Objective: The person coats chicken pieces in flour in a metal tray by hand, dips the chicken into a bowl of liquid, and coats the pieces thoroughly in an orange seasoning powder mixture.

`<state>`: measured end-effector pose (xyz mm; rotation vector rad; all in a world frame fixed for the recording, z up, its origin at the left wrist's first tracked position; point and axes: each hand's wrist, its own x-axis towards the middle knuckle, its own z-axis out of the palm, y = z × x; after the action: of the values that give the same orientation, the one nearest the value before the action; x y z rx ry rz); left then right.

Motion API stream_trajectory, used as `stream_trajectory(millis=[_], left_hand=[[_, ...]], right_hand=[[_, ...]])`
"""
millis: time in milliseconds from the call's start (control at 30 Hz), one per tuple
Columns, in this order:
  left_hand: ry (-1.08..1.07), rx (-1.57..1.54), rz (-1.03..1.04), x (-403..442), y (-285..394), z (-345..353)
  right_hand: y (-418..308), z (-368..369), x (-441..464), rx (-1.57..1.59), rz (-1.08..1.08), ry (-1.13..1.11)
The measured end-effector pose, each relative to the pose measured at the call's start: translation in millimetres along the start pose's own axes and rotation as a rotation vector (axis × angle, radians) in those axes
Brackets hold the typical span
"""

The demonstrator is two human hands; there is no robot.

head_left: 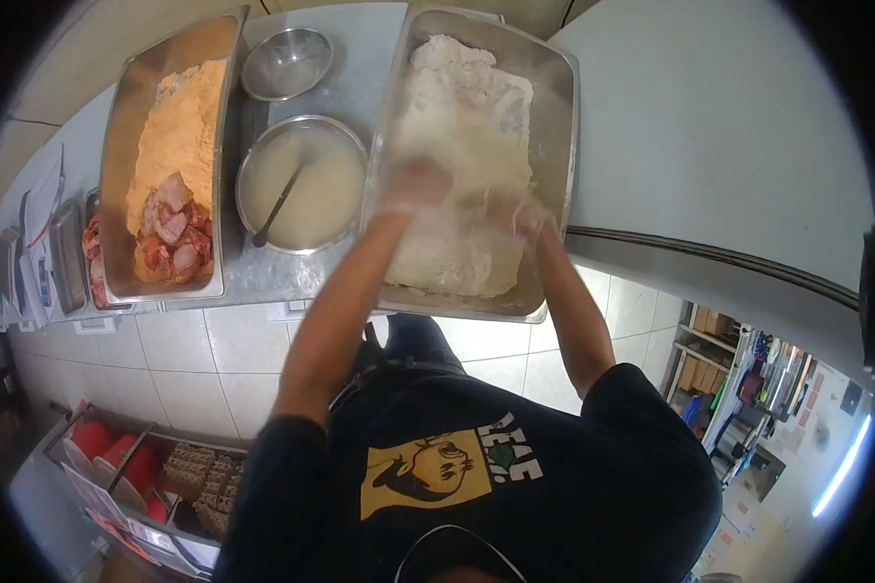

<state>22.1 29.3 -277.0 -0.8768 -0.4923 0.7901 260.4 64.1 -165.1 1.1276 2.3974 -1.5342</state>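
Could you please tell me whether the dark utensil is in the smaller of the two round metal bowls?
No, the dark utensil dips into the pale liquid in the larger bowl, one end over the rim.

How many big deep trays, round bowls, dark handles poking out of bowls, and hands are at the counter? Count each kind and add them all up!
Big deep trays: 2
Round bowls: 2
Dark handle: 1
Hands: 2
Total: 7

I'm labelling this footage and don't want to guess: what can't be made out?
All in the head view:
- Left hand and right hand: motion blur hides finger positions and any grip.
- Utensil: cloudy liquid hides its far end.
- Shelf items: too small to identify.
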Motion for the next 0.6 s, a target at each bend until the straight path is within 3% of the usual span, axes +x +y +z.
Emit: stream_trajectory(millis=[33,67,133,233,267,333,400,533,600], left_hand=[[-0.206,-0.822,-0.039,15.4,-16.2,23.5],[-0.379,-1.605,-0.254,30.9,-37.9,50.5],[-0.782,-2.489,-0.076,41.3,-50.0,60.7],[-1.297,-2.630,-0.276,30.7,-105.7,56.6],[-1.351,-2.680,-0.144,17.2,-120.0,49.7],[-1.312,-2.785,0.357,-14.1,-128.4,30.9],[-0.943,-2.575,0.269,-42.1,-140.5,4.7],[-0.820,-2.467,0.208,-52.0,-165.4,-20.2],[-0.847,-2.271,0.025,-46.5,-141.1,-43.3]], right_hand=[[-43.8,-32.1,10.5,-0.217,0.160,0.008],[2.0,-32.4,54.5,-0.428,0.247,0.104],[114.2,13.0,131.5,-0.614,0.348,0.199],[65.8,53.7,91.2,-0.219,0.153,0.114],[40.6,54.5,57.7,-0.125,0.023,-0.012],[-15.6,49.5,-6.4,-0.241,-0.122,-0.180],[-84.1,57.9,-45.0,-0.826,-0.010,-0.063],[-36.7,121.1,-37.0,-0.824,0.186,0.162],[-25.2,118.0,-15.8,-0.664,0.316,0.077]])
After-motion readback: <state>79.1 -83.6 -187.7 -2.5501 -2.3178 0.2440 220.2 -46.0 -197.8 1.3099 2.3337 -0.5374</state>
